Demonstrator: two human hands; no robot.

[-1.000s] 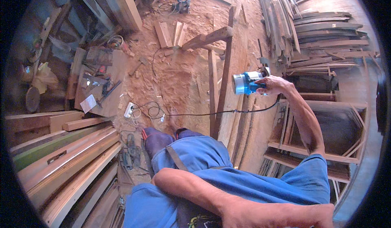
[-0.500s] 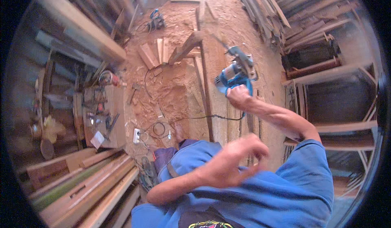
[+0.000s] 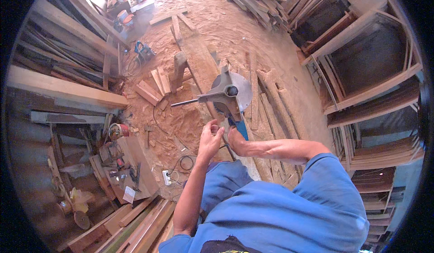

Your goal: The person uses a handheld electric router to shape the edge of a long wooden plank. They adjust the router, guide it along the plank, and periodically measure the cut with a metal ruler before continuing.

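Observation:
My right hand (image 3: 237, 141) is wrapped round the blue handle (image 3: 241, 129) of a circular saw (image 3: 228, 92). The saw is turned so that its round blade (image 3: 244, 90) and grey metal parts face up toward me. From its left side sticks out a dark rod (image 3: 185, 102). My left hand (image 3: 211, 138) is just left of the handle, fingers loosely bent and apart, with nothing seen in it. Under and beyond the saw runs a long wooden beam (image 3: 197, 49).
Sawdust and offcuts (image 3: 151, 86) cover the floor to the left, near another blue power tool (image 3: 143, 49). A power strip (image 3: 167, 177) and cable lie near my legs. Stacked boards (image 3: 253, 0) stand far right. A workbench (image 3: 135, 162) with tools is at left.
My right hand has turned the saw over, so its blade side now faces me. The left hand has gone from before my chest forward to beside the saw handle. The whole view has swung.

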